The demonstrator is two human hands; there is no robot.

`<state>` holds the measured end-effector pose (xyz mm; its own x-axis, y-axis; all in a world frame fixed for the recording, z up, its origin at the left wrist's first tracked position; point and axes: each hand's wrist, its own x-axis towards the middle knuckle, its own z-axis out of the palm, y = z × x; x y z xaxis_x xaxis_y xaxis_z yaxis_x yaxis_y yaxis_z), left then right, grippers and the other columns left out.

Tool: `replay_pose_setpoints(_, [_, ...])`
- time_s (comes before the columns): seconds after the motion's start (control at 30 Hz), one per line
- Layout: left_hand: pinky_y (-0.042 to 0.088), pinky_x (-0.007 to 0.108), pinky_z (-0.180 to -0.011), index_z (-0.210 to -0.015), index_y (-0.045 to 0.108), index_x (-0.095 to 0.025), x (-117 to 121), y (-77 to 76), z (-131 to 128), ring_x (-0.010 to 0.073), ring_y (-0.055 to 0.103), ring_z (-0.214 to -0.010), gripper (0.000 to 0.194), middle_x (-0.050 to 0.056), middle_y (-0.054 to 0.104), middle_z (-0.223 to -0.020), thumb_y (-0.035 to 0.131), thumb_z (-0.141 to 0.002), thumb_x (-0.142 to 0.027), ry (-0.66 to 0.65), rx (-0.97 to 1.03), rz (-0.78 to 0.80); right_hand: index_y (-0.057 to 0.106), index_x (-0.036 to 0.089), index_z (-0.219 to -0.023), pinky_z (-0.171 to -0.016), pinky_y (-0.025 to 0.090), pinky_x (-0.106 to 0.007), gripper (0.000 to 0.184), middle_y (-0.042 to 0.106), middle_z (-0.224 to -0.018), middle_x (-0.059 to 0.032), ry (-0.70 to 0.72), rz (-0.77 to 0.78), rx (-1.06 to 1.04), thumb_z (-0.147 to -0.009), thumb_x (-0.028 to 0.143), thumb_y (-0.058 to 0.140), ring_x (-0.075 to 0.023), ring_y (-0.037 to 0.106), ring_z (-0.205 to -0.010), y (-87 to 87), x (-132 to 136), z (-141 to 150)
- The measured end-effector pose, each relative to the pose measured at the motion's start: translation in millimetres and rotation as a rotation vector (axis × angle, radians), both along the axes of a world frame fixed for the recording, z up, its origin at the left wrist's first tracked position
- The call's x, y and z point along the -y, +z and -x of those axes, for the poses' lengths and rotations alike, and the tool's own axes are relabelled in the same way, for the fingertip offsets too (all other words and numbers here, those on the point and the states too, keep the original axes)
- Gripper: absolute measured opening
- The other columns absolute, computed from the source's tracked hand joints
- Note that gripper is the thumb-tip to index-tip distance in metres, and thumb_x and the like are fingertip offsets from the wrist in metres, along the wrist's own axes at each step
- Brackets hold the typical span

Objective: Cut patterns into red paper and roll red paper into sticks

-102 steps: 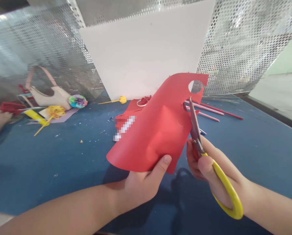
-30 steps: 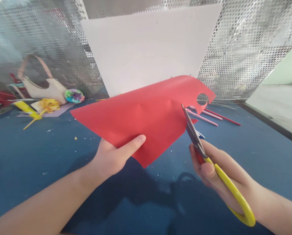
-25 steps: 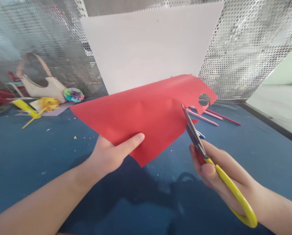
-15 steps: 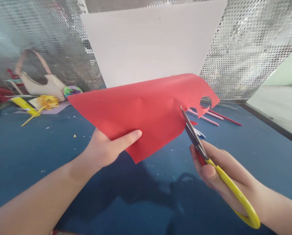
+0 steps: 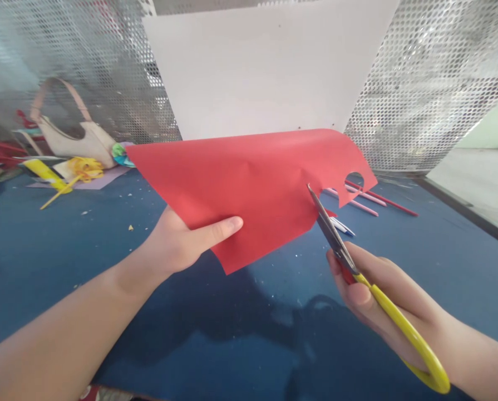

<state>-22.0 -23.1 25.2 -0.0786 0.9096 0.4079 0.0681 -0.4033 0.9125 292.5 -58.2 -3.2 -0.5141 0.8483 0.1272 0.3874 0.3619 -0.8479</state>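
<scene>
A sheet of red paper hangs curved above the table, with rounded cutouts along its right side. My left hand pinches its lower left part, thumb on top and the fingers hidden underneath. My right hand is wrapped round scissors with yellow handles. The metal blades point up and left, their tips against the paper beside a cut edge. A bit of red shows between the scissors and my right fingers; I cannot make out what it is.
Pink and red sticks and a pen lie on the blue table behind the paper. At the left are a cream handbag and yellow craft pieces. A white board leans against a perforated metal screen.
The view has shifted slightly. The red paper has turned a little in my left hand, its lower corner slightly higher. Both hands keep their holds, and the scissors stay at the cut edge.
</scene>
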Motion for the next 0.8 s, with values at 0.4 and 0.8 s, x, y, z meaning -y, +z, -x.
replay_pose_setpoints(0.4, [0.061,0.060,-0.113,-0.122,0.073,-0.036,-7,0.6,10,0.0387,0.067,-0.134,0.054,0.001,0.074,-0.139,0.096,-0.072,-0.032,-0.056,-0.030,0.007,0.048,0.025,-0.102,-0.048,0.020,-0.031,0.054,0.034,-0.067,0.0076,0.074,0.116,-0.024,-0.102,0.079,0.044,-0.0112,0.029,-0.054,-1.8,-3,-4])
replay_pose_setpoints(0.8, [0.062,0.055,-0.113,-0.121,0.076,-0.035,-10,10.1,17,0.0364,0.070,-0.130,0.052,0.002,0.077,-0.133,0.094,-0.073,-0.025,-0.148,-0.042,0.016,0.049,0.025,-0.102,-0.050,0.020,-0.032,0.050,0.035,-0.070,0.0062,0.086,0.143,0.007,-0.102,0.075,0.049,-0.0132,0.027,-0.057,0.2,-3,-4])
